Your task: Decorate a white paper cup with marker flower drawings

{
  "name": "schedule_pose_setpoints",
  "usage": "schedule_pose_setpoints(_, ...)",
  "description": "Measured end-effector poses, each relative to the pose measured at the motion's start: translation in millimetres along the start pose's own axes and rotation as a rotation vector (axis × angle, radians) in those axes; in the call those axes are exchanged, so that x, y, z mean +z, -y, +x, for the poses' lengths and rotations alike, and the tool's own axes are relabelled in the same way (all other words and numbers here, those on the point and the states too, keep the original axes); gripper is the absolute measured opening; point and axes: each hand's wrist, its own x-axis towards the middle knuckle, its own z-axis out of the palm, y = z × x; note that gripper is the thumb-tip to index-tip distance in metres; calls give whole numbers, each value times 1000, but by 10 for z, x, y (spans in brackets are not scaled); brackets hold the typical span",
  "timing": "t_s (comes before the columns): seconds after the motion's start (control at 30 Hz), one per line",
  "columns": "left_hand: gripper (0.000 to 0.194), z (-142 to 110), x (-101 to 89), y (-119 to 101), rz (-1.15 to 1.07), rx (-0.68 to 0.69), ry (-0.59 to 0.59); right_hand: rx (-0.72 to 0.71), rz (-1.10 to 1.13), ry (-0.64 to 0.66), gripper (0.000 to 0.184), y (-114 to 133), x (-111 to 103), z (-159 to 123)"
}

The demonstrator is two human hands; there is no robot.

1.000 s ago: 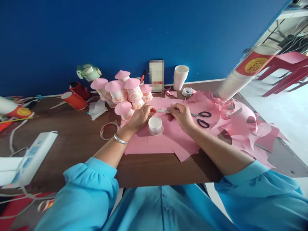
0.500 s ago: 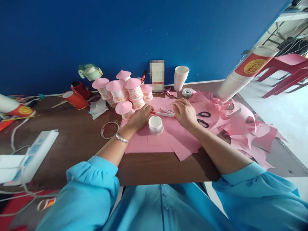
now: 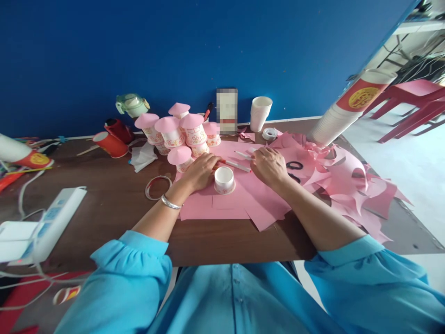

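My left hand (image 3: pixel 206 170) is low over the pink paper (image 3: pixel 229 211), its curled fingers at the red end of a white marker (image 3: pixel 237 165). To the right, my right hand (image 3: pixel 269 164) lies with bent fingers over the middle of the scissors (image 3: pixel 295 165), whose black handles show past its palm. A pale pointed piece (image 3: pixel 242 154) sticks out left of its fingertips; I cannot tell whether it is a blade or a pencil. Between my hands a white paper cup piece (image 3: pixel 224 180) with a patterned rim stands on the paper.
Several cup towers with pink cone roofs (image 3: pixel 181 155) stand behind my left hand. Pink scraps (image 3: pixel 361 190) spread at the right, beside a long cup stack (image 3: pixel 333 120). A tape roll (image 3: pixel 158 187) and a power strip (image 3: pixel 57 222) lie left. A phone (image 3: pixel 227 111) leans on the wall.
My right hand has turned palm-down and come off the marker's right end to cover more of the scissors. The marker has tilted slightly. The left hand is still at its red end.
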Motion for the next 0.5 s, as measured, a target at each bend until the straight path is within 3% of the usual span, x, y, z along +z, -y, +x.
schedule_pose_setpoints(0.13,42,-22,-35,-17,-86,-48,-78,34,92,-86,32,17,-33,-33)
schedule_pose_setpoints(0.27,55,-140,-207,-154,-308,-114,-145,-24,379,-230,31,17,-51,-76)
schedule_pose_setpoints(0.4,66,-300,-349,-324,-686,-75,-34,-112,703,-341,25,38,-59,-89)
schedule_pose_setpoints(0.5,84,-349,-262,-389,-830,-120,17,-155,901,-390,30,81,-67,-101)
